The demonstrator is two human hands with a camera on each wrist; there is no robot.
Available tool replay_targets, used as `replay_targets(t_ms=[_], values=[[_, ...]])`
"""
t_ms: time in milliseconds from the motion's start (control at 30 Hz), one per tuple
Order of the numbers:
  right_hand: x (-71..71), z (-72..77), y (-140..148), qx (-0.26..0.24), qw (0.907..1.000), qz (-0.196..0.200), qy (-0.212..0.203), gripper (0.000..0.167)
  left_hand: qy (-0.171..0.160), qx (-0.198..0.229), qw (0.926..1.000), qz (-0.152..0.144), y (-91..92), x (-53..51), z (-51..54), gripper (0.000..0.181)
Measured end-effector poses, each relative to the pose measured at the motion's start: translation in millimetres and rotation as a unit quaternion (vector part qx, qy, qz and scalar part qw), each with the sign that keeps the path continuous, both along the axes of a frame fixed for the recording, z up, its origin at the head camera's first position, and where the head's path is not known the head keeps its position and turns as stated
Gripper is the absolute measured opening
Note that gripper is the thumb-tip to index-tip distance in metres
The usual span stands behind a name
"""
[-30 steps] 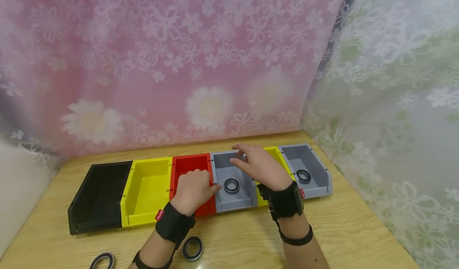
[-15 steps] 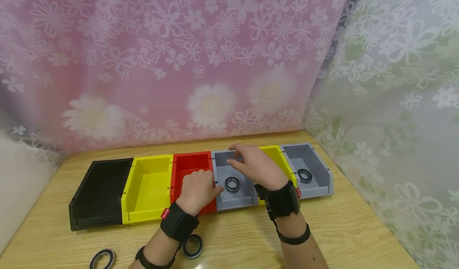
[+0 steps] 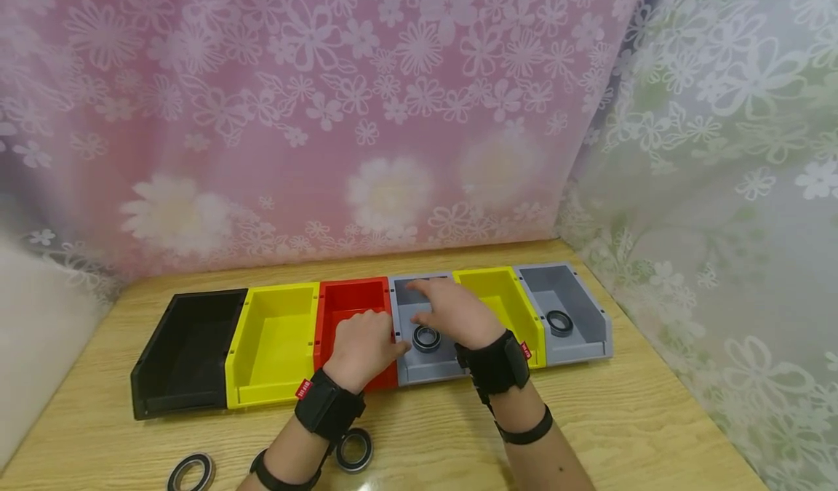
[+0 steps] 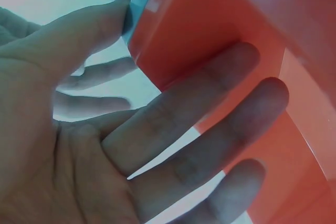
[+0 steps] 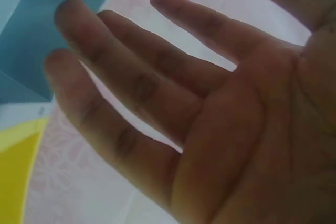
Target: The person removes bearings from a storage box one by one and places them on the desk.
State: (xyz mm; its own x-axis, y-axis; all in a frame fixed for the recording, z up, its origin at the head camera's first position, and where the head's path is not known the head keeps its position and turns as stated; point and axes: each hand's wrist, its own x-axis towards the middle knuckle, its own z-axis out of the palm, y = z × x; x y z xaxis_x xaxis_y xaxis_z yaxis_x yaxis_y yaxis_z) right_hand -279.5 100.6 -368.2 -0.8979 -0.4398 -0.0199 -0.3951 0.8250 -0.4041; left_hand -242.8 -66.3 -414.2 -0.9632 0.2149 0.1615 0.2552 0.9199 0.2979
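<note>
Place: a small tabletop work corner, screened by cloth; home or workshop, I can't tell from here.
Backdrop: a pink flowered curtain (image 3: 340, 142) across the upper frame, homely in its print.
Right edge: a paler flowered cloth (image 3: 713, 207) meeting it at an angle.
Surface: a light wood-grained table (image 3: 628, 425), lower frame.
Workshop signs: a row of coloured plastic bins (image 3: 353, 294) mid-frame; ring-shaped bearings (image 3: 559, 323) in two grey ones.

No text is readable: the red tag (image 3: 304, 389) on the left wristband (image 3: 329, 406) and the red label (image 3: 526, 350) on the right wristband (image 3: 495, 364) carry lettering too small.
</note>
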Motion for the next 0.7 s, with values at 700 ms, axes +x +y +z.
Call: replay_targets(t_ms=[700], values=[[-10.2,-34.2,-14,0.096,0.9937,-0.058,0.001,0.056,0.007,0.006,0.9999,-0.004,1.4,0.9,-3.0,0.047]])
